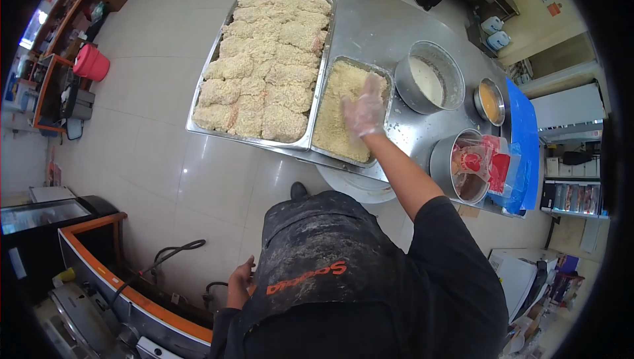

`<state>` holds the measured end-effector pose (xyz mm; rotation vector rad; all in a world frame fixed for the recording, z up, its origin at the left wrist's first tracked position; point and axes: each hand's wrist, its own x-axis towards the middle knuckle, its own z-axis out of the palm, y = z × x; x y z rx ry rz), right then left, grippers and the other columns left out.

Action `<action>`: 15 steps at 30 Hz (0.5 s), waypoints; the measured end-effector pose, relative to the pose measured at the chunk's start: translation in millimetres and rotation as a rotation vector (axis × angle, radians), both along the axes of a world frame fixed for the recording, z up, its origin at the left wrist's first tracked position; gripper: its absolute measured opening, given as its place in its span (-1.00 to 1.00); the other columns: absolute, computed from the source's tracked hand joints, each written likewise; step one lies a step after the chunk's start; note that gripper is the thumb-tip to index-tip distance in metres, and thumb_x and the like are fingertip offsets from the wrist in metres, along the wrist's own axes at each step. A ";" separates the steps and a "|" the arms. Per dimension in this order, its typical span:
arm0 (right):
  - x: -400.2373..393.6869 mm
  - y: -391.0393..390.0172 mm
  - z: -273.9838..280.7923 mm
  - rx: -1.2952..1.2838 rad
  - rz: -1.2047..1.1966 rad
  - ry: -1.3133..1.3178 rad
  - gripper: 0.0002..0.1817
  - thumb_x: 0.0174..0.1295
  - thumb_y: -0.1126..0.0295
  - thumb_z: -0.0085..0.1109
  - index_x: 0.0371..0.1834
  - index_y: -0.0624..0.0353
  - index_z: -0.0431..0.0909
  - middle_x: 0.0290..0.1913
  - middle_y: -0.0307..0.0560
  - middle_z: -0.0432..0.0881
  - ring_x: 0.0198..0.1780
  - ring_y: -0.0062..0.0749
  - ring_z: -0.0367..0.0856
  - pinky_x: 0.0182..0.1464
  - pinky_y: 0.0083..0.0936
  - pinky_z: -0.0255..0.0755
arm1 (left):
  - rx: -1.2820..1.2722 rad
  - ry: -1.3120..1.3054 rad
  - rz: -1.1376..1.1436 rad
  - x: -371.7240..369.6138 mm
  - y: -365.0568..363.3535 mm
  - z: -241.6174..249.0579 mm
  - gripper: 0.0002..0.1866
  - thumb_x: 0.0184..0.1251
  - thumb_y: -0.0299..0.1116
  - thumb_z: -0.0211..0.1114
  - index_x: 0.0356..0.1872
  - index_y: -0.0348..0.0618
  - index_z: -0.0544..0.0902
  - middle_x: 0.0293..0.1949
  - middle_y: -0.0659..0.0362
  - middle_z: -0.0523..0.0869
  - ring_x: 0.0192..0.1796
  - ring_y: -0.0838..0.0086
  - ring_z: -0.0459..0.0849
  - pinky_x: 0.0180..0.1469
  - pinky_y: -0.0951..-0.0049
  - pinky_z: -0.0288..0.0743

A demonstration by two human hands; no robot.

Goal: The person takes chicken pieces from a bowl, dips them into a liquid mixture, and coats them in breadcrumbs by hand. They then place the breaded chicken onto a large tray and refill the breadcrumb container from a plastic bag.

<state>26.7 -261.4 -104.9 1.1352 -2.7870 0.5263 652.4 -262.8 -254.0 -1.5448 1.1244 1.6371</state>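
- A dark apron (317,260), dusty with flour, is sitting nearest the camera, hanging down the person's front.
- The left hand (241,280) is hanging low beside the apron, near the floor side, with fingers loosely spread and holding nothing.
- The right hand (364,109) is wearing a thin clear glove and is reaching far out over the counter (376,22).
- Its fingers are spread flat and open, pressing down on the crumbs in the small crumb tray (330,128); I cannot tell if anything is lying under the palm.
- Just left of that tray, a big tray (224,35) is sitting full of crumb-coated pieces (264,68), packed close together.
- To the right, a round metal bowl (432,78) is holding white batter.
- Further right, a small bowl (489,101) is holding something orange.
- Nearer on the right, a metal pot (446,161) is holding red bags (485,161).
- A red bucket (91,63) is standing on the floor far left.
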 end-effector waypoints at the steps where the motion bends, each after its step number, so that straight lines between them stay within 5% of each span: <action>1: 6.8 0.0 -8.4 0.107 0.042 0.093 -0.11 0.30 0.02 0.03 0.47 0.56 0.05 0.52 0.40 0.09 0.57 0.13 0.02 0.59 -0.28 -0.12 | -0.018 0.009 0.018 5.8 3.4 5.2 -0.22 0.46 0.29 0.00 0.34 -0.27 0.41 -0.22 0.00 0.61 -0.38 0.36 0.55 -0.33 0.32 0.43; 4: 3.7 -5.3 -13.7 0.326 0.069 0.066 -0.11 0.39 -0.05 -0.16 0.50 0.57 -0.02 0.54 0.43 0.03 0.60 0.11 -0.05 0.61 -0.29 -0.21 | -0.013 -0.058 0.146 19.1 14.2 15.4 -0.27 0.46 0.28 0.01 0.26 -0.25 0.48 -0.38 0.13 0.56 -0.43 0.42 0.50 -0.40 0.37 0.38; 8: -10.5 -23.8 -14.8 0.328 0.221 0.225 -0.19 0.41 0.02 -0.18 0.50 0.53 0.03 0.55 0.39 0.04 0.60 0.11 -0.06 0.62 -0.26 -0.25 | -0.007 -0.090 0.164 15.2 18.3 24.7 -0.32 0.48 0.26 0.01 0.18 -0.21 0.51 -0.47 0.22 0.53 -0.51 0.49 0.42 -0.47 0.42 0.32; 11: 0.2 -36.2 12.0 0.654 0.274 0.155 -0.24 0.45 0.06 -0.28 0.51 0.49 0.02 0.56 0.29 0.05 0.60 0.06 -0.02 0.61 -0.22 -0.19 | 0.004 -0.036 0.111 3.0 9.7 34.4 -0.34 0.48 0.27 0.02 0.19 -0.17 0.49 -0.48 0.26 0.52 -0.55 0.52 0.38 -0.50 0.44 0.26; 15: -5.8 -37.9 -1.4 0.382 0.164 0.078 -0.20 0.40 0.05 -0.16 0.52 0.46 0.01 0.54 0.34 0.08 0.58 0.08 0.02 0.61 -0.25 -0.16 | 0.087 -0.129 0.168 1.3 4.6 7.6 -0.28 0.44 0.34 -0.01 0.27 -0.09 0.43 -0.46 0.28 0.56 -0.53 0.51 0.41 -0.48 0.44 0.20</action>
